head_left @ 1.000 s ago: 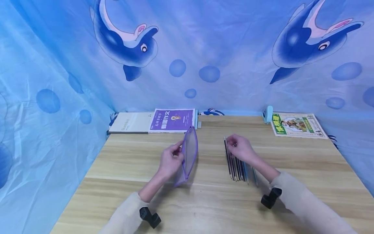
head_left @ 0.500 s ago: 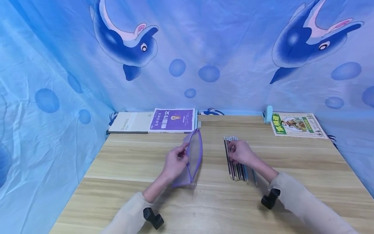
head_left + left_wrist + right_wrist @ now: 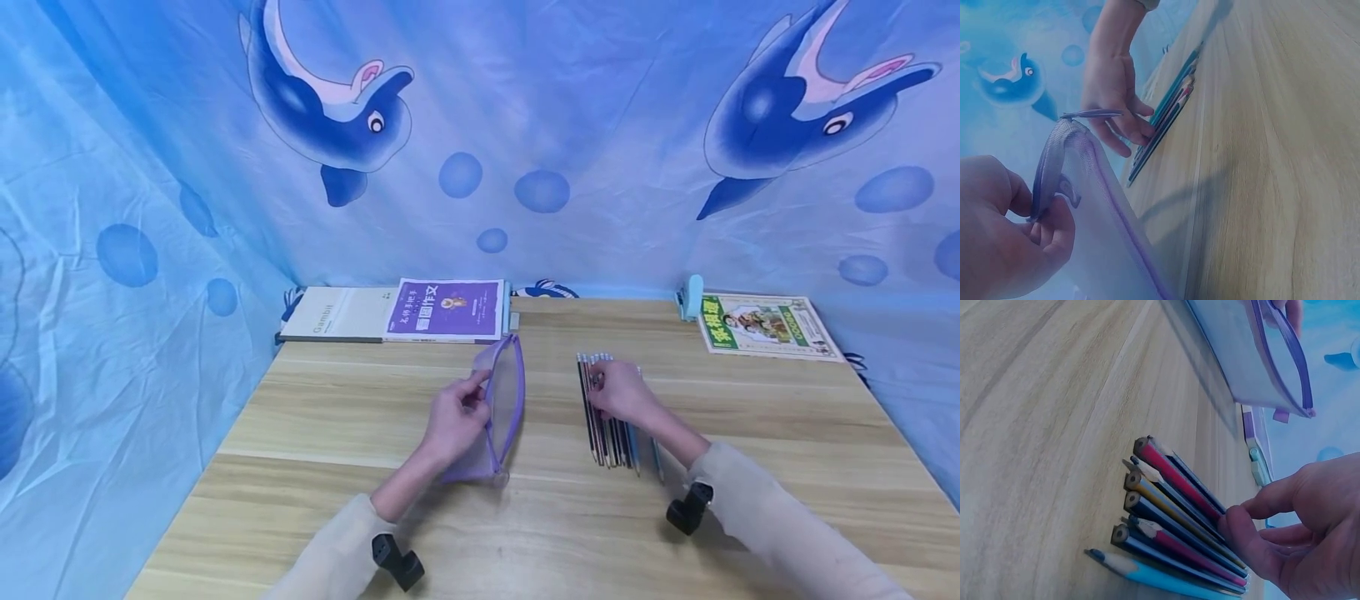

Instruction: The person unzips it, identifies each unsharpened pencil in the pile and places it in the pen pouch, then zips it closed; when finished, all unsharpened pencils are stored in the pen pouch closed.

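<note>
My left hand (image 3: 456, 421) pinches one edge of a translucent pencil pouch (image 3: 468, 460) with purple zipper trim. The pouch's mouth gapes toward the right, and its mesh side (image 3: 1100, 212) hangs below the fingers in the left wrist view. To the right, several pencils (image 3: 617, 442) lie side by side in a row, their sharpened or flat ends toward me. My right hand (image 3: 626, 393) is over their far part, thumb and index finger pinching at the pencils in the right wrist view. A light blue pencil (image 3: 1147, 575) lies at one side of the row.
Along the back left of the wooden table (image 3: 570, 533) lie a pale notebook (image 3: 333, 315) and a purple book (image 3: 446, 308). A light blue stapler-like object (image 3: 690, 297) and a green-and-white booklet (image 3: 768, 323) are at the back right. A blue dolphin-print curtain (image 3: 480, 117) hangs behind.
My left hand has brought the pouch rightward, nearer the pencils, and its mouth has turned more toward them. My right hand has come slightly down along the pencil row, exposing their far ends.
</note>
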Available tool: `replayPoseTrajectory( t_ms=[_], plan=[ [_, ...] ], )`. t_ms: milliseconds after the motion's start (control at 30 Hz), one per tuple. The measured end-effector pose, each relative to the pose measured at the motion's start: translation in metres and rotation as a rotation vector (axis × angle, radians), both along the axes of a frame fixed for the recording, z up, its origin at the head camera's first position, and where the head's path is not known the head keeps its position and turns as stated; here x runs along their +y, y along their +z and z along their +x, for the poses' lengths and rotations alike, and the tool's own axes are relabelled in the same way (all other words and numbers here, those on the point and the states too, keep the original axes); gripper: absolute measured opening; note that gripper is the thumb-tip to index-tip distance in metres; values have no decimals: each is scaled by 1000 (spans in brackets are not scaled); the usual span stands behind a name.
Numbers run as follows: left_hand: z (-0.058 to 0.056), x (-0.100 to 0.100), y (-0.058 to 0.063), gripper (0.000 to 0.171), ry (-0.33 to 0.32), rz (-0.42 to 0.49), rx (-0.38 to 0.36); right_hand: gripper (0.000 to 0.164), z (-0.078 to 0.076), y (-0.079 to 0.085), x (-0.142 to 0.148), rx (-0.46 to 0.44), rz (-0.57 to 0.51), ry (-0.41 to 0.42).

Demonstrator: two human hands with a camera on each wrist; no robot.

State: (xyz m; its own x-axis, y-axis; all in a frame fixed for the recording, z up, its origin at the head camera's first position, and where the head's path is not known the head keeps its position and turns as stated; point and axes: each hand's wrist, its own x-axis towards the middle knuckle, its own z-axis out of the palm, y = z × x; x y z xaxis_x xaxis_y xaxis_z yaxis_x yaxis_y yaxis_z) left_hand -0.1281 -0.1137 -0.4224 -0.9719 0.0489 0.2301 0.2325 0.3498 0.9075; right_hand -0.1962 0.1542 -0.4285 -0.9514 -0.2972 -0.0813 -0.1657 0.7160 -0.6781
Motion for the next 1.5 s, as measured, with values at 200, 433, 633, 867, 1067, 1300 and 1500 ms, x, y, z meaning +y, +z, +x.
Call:
replayPoseTrajectory(
  t_ms=[200, 433, 633, 867, 1067, 1300, 1500],
  plan=[
    [1, 1, 0, 52, -3, 6, -29, 40, -1, 2, -10, -4, 64, 8],
    [0, 1, 1, 52, -6, 8, -37, 43, -2, 1, -18, 84, 227, 34],
    [1, 2, 1, 52, -22, 11, -33, 17, -7, -1, -21, 112, 291, 50],
    [0, 1, -1, 52, -16, 2, -30, 23, -11, 0, -23, 24, 255, 40],
    [1, 1, -1, 52, -10, 1, -26, 30, -12, -1, -25, -109, 121, -11],
    [1, 2, -1, 52, -11, 3, -35, 59, -11, -5, -24, -170, 17, -61],
    [1, 1, 0, 52, -11, 17, -43, 85, -9, -4, -22, -206, -34, -97]
  ],
)
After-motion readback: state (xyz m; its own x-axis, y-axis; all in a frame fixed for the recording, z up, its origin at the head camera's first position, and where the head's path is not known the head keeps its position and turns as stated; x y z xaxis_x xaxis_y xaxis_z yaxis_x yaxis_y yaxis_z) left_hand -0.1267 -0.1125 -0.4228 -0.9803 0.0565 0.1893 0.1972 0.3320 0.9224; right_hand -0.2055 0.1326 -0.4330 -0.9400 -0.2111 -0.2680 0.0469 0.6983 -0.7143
